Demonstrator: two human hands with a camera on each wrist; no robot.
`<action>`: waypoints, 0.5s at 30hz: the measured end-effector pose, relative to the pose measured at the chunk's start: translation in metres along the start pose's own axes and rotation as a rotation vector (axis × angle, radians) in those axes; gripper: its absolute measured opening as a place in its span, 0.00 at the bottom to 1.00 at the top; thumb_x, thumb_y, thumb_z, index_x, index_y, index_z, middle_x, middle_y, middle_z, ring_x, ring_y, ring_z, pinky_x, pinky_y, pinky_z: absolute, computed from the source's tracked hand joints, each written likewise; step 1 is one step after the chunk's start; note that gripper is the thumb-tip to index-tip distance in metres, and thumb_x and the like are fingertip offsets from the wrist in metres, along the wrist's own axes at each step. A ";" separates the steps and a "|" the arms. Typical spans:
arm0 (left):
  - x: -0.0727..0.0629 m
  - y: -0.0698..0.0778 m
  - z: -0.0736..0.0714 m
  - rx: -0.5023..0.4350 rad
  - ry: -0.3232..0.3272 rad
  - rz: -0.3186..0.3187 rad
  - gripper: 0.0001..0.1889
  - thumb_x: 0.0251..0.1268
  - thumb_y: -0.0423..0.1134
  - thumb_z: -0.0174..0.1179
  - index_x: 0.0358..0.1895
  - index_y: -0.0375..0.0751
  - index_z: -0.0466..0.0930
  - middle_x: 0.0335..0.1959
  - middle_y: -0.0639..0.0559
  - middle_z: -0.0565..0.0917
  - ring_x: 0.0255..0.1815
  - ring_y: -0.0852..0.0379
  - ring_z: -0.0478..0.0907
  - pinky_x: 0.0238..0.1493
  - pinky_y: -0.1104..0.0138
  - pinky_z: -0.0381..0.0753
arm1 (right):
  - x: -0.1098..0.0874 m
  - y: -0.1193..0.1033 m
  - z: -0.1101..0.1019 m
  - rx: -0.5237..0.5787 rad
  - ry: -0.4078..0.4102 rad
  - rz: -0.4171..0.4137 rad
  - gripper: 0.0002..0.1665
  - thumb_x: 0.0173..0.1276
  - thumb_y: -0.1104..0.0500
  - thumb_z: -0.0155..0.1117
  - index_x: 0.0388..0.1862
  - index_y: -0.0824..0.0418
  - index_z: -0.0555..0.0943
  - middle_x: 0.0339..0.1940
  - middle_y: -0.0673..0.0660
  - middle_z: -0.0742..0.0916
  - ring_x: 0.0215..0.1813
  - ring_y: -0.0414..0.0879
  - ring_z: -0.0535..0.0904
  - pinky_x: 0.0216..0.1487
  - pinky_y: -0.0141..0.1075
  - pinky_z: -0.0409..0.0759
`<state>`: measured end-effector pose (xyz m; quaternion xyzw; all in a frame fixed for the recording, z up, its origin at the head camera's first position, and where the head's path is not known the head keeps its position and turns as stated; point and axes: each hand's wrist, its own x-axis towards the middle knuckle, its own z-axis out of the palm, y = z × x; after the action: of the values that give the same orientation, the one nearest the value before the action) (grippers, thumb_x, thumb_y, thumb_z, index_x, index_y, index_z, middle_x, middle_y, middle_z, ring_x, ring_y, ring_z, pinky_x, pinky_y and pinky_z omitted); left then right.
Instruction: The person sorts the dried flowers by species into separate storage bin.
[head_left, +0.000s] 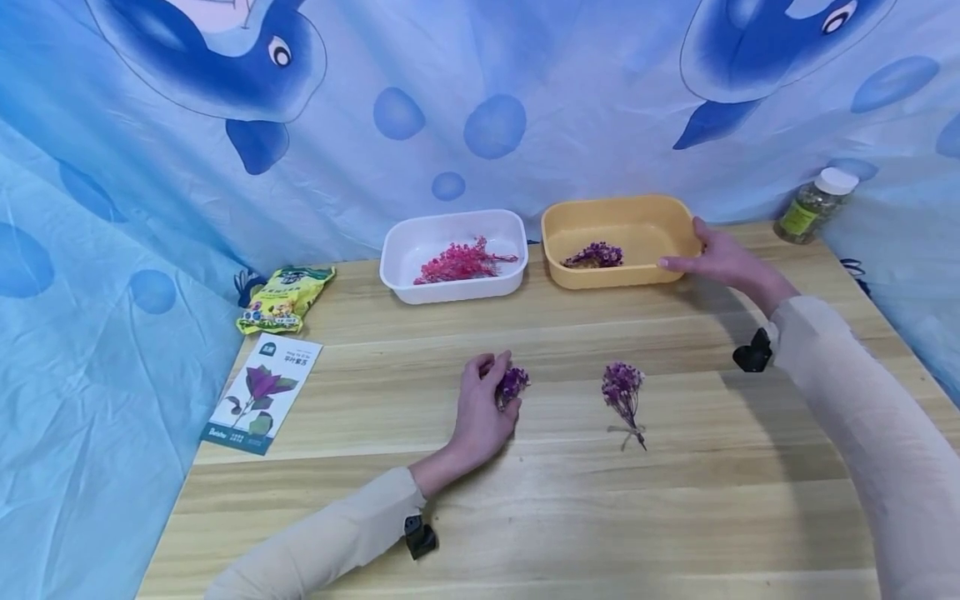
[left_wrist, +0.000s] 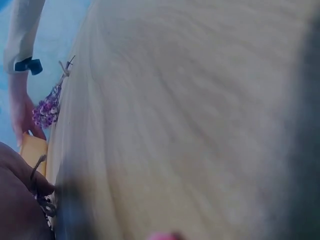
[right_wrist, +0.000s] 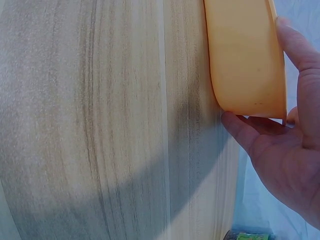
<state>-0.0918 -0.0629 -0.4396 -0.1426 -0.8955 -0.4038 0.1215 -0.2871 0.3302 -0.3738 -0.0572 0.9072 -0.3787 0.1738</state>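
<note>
My left hand (head_left: pixel 480 412) pinches a small bunch of purple dried flowers (head_left: pixel 512 383) low over the table. In the left wrist view, its twine tie (left_wrist: pixel 47 205) shows beside the thumb. My right hand (head_left: pixel 723 258) grips the right end of a yellow plastic tub (head_left: pixel 660 275), its fingers spread around the corners. Inside that tub lies another purple bunch (head_left: pixel 596 255). A third purple bunch (head_left: pixel 621 392), tied with twine, lies on the table between my arms.
Left of the yellow tub stands a white tub (head_left: pixel 457 293) holding pink dried flowers (head_left: pixel 465 260). A yellow snack packet (head_left: pixel 285 300) and a flower-printed card (head_left: pixel 262 392) lie at the left edge. A white-capped jar (head_left: pixel 813 208) sits at the back right corner, near a blue curtain (head_left: pixel 600 100).
</note>
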 end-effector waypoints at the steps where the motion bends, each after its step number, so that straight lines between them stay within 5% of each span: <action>1: 0.000 0.000 0.000 0.004 0.000 0.009 0.38 0.47 0.22 0.72 0.68 0.30 0.72 0.63 0.28 0.68 0.61 0.35 0.69 0.66 0.51 0.72 | 0.000 0.000 0.000 0.001 0.001 0.000 0.72 0.66 0.32 0.63 0.76 0.64 0.22 0.78 0.70 0.35 0.78 0.70 0.36 0.75 0.61 0.41; 8: 0.003 -0.003 -0.002 0.005 0.023 0.086 0.29 0.50 0.20 0.67 0.61 0.28 0.78 0.59 0.28 0.74 0.57 0.32 0.75 0.60 0.48 0.77 | 0.000 0.000 0.000 0.023 0.003 -0.002 0.73 0.65 0.31 0.65 0.76 0.62 0.22 0.79 0.69 0.35 0.78 0.70 0.36 0.74 0.62 0.40; 15: 0.013 -0.001 -0.009 -0.121 0.016 0.121 0.25 0.54 0.18 0.61 0.60 0.22 0.77 0.57 0.25 0.76 0.57 0.32 0.77 0.60 0.57 0.77 | -0.002 0.000 0.000 0.043 -0.001 -0.001 0.73 0.65 0.32 0.65 0.76 0.60 0.21 0.79 0.69 0.35 0.78 0.70 0.35 0.74 0.62 0.39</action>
<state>-0.1032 -0.0682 -0.4303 -0.2004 -0.8581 -0.4504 0.1439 -0.2854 0.3300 -0.3733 -0.0542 0.8988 -0.3981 0.1754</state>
